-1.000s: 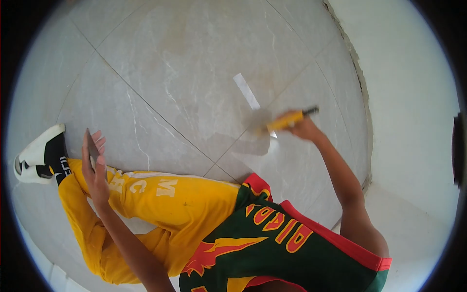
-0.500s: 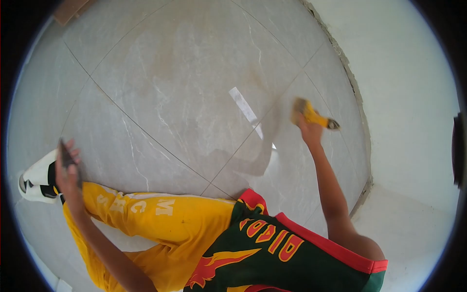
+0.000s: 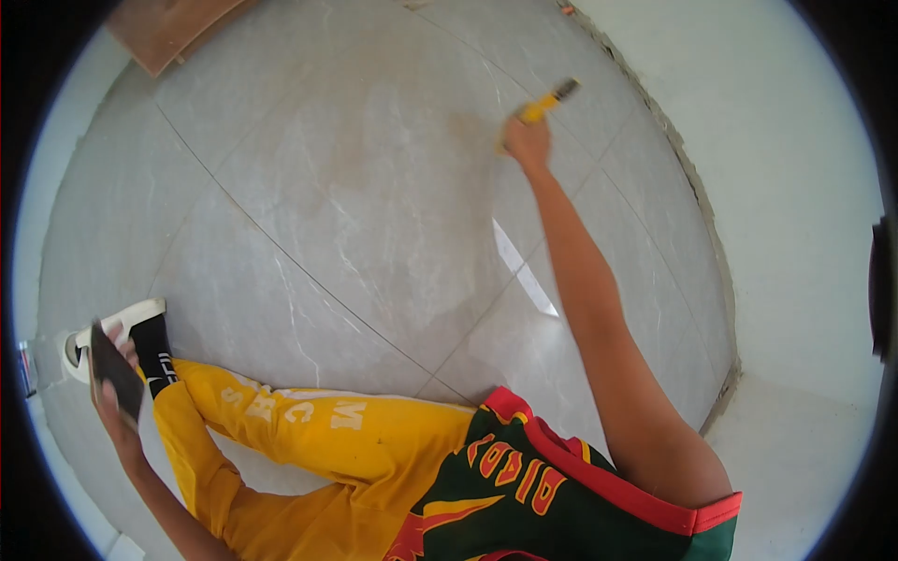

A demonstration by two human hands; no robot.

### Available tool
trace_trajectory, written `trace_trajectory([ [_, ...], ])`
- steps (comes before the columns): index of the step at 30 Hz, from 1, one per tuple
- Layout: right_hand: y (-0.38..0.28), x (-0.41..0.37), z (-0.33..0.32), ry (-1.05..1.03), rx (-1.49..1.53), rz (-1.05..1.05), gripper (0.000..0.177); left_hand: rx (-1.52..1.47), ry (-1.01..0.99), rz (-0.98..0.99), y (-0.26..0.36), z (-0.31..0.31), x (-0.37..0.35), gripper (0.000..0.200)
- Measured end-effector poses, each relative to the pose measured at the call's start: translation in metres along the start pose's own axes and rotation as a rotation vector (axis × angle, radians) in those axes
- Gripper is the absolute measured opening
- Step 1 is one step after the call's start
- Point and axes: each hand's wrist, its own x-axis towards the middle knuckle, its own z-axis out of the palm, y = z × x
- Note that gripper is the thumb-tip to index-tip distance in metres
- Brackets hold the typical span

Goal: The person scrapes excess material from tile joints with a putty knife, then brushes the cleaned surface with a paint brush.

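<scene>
My right hand is wrapped round a tool with a yellow handle and a dark far end, held over the grey tile floor. The hand is smeared by motion, and part of the tool is hidden inside it. On the far left, my left hand grips a flat, dark rectangular plate, thumb on its face and fingers behind its edge. Just beyond it are a white shoe and a black sock. My leg in yellow trousers stretches across below.
A brown board-like object lies at the top left. Along the right runs a pale wall with a rough gap at its base. A bright strip of light falls on the tiles beside my right forearm.
My right hand has swung up and to the left with the yellow-handled tool, whose dark end now points up and right. My left hand, still holding the plate, sits lower. The view has shifted slightly.
</scene>
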Motion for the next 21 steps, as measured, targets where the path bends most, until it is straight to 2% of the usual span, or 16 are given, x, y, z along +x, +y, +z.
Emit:
trace_trajectory([
  [1,0.033,0.016,-0.014,0.052,-0.042,-0.106,0.033,-0.129,-0.043,-0.043,0.001,-0.008,-0.018,0.087],
  [3,0.100,0.033,-0.082,-0.011,-0.029,-0.149,0.028,-0.334,-0.065,-0.135,-0.008,-0.032,-0.060,0.090],
  [4,0.126,0.034,-0.117,0.088,-0.161,-0.215,0.030,-0.411,-0.033,-0.180,-0.017,-0.042,-0.078,0.090],
  [5,0.159,0.050,-0.142,0.215,-0.392,-0.122,0.034,-0.454,-0.007,-0.172,-0.018,-0.046,-0.090,0.088],
  [7,0.182,0.057,-0.189,0.254,-0.619,0.150,0.042,-0.535,0.004,-0.174,-0.014,-0.054,-0.106,0.085],
  [10,0.252,0.107,-0.173,0.236,-0.784,0.248,0.048,-0.606,0.270,-0.178,-0.028,-0.056,-0.109,0.080],
  [11,0.222,0.097,-0.141,0.250,-0.674,0.269,0.054,-0.650,0.284,-0.153,-0.030,-0.054,-0.105,0.075],
  [12,0.180,0.083,-0.106,0.284,-0.652,0.195,0.054,-0.672,0.329,-0.162,-0.027,-0.049,-0.100,0.074],
  [13,0.174,0.091,-0.068,0.294,-0.658,-0.006,0.058,-0.689,0.361,-0.185,-0.019,-0.046,-0.094,0.073],
  [14,0.136,0.081,-0.047,0.211,-0.612,-0.099,0.057,-0.709,0.401,-0.209,-0.014,-0.042,-0.090,0.072],
  [15,0.100,0.078,-0.048,-0.094,-0.498,-0.206,0.053,-0.737,0.225,-0.152,-0.022,-0.057,-0.095,0.069],
  [16,0.068,0.072,-0.056,-0.199,-0.339,-0.157,0.049,-0.796,0.193,-0.176,-0.025,-0.072,-0.102,0.070],
  [18,0.076,0.097,-0.084,-0.072,-0.405,-0.137,0.051,-0.725,0.680,-0.319,0.018,-0.049,-0.103,0.070],
  [19,0.082,0.106,-0.100,-0.016,-0.435,-0.133,0.052,-0.602,0.611,-0.462,0.037,-0.053,-0.103,0.030],
  [20,0.088,0.107,-0.120,0.063,-0.494,-0.071,0.053,-0.868,0.518,-0.560,0.039,-0.056,-0.106,0.014],
  [21,0.093,0.110,-0.140,0.143,-0.552,-0.012,0.054,-1.114,0.440,-0.687,0.040,-0.058,-0.110,0.023],
])
